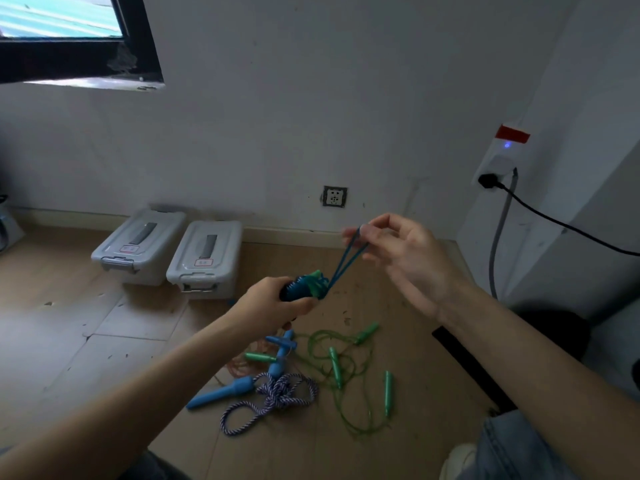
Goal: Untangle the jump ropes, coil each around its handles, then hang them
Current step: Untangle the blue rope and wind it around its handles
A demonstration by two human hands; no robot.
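Gripping the coiled bundle (304, 287), left hand (273, 303); right hand (398, 258) pinches blue rope loop (348, 258).

We see a wooden floor (104, 341) carrying a tangle of jump ropes (311, 368); beyond the tangle, by the wall, sit two lidded plastic boxes (204, 259).

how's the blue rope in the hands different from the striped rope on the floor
The blue rope is coiled round its handles, gripped by the left hand, its loop pinched by the right hand; the striped rope lies loose and knotted on the floor. The blue rope looks plain and smooth, the striped rope twisted. Both have blue handles.
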